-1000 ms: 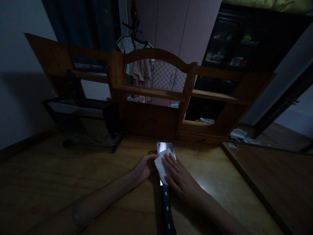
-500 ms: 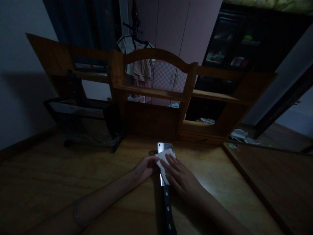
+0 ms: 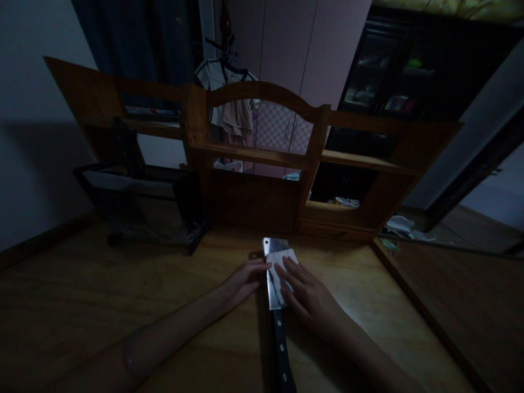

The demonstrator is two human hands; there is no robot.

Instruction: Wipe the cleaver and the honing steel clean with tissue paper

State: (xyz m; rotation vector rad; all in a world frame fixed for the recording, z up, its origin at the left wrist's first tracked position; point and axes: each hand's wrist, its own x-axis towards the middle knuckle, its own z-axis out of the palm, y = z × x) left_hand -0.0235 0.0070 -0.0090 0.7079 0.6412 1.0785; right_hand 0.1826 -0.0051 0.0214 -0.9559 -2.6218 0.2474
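Observation:
A cleaver lies on the wooden desk, its black riveted handle toward me and its shiny blade pointing away. Folded white tissue covers much of the blade, leaving the far end and a strip on the left bare. From the left, my left hand is closed at the blade's edge, fingertips on it; part of its grip is hidden. My right hand presses the tissue onto the blade with its fingers laid out over it, and the tissue travels with that hand.
Along the desk's back stands a wooden shelf unit. A black-framed holder is at the back left. A raised wooden edge borders the right side. The desk top extends left of the cleaver.
My right hand has slid the tissue to the right across the blade, baring more of its left side. My left hand and the cleaver have barely moved.

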